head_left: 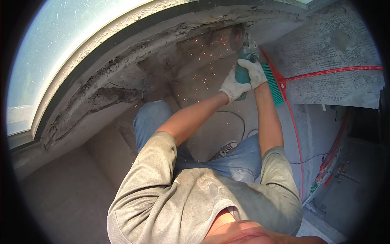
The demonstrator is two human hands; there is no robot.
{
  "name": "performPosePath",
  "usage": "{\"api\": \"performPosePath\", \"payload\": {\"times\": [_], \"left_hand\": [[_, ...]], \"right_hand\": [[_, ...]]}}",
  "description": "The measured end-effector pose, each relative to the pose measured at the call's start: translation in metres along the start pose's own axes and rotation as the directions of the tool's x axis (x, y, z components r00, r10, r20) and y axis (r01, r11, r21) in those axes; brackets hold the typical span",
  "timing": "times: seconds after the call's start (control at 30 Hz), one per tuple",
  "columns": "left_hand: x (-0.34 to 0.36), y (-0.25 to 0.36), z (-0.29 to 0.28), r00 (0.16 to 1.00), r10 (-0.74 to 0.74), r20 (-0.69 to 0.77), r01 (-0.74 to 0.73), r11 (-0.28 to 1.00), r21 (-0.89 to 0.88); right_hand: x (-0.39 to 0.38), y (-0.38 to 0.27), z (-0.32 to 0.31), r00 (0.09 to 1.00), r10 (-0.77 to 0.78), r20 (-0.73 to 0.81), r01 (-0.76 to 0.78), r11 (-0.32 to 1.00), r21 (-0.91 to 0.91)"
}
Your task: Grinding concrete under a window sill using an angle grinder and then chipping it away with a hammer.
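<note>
Both of my hands wear white work gloves and grip a green angle grinder (243, 74). My left hand (234, 86) is wrapped round the rear of its body. Further forward, my right hand (254, 74) closes round the body near the metal gear head. The round cutting disc (237, 37) meets the rough lower edge of the concrete wall (195, 31) below the window. Orange sparks fly down and left from there. The exact contact point of the disc is hard to make out.
Right beside my right hand leans a broom with green bristles (273, 85) and a red handle (333, 73). A dark cord (239, 115) lies on the floor near my shoe (226, 149). Broken concrete (101, 97) lines the wall at left, under the bright window (69, 49).
</note>
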State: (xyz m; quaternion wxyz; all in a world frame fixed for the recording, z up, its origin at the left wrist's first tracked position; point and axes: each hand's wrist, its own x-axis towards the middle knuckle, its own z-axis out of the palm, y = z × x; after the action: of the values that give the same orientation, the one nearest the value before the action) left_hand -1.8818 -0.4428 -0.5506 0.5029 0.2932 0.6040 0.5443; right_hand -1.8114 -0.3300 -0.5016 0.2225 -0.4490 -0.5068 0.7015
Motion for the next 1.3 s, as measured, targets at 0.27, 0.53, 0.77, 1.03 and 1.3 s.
{"api": "performPosePath", "payload": {"times": [0.27, 0.53, 0.77, 1.03, 1.3], "left_hand": [[0.001, 0.0, -0.002, 0.994, 0.097, 0.05, -0.091, 0.989, -0.113], [0.001, 0.002, -0.004, 0.994, 0.097, 0.052, -0.092, 0.992, -0.091], [-0.004, 0.01, -0.008, 0.994, 0.096, 0.052, -0.09, 0.99, -0.105], [-0.002, 0.01, -0.01, 0.995, 0.081, 0.049, -0.08, 0.997, -0.02], [0.002, 0.002, -0.006, 0.995, 0.053, 0.08, -0.045, 0.994, -0.098]], "right_hand": [[0.001, 0.003, -0.001, 1.0, -0.02, 0.008, 0.02, 1.0, -0.004], [0.003, 0.003, 0.001, 0.999, -0.037, -0.013, 0.037, 0.999, -0.028], [0.0, 0.003, 0.003, 1.0, -0.018, -0.016, 0.018, 1.0, -0.005], [0.003, 0.004, 0.003, 0.999, -0.048, -0.015, 0.047, 0.998, -0.049], [0.002, 0.003, 0.004, 1.0, -0.007, -0.012, 0.007, 1.0, -0.001]]}}
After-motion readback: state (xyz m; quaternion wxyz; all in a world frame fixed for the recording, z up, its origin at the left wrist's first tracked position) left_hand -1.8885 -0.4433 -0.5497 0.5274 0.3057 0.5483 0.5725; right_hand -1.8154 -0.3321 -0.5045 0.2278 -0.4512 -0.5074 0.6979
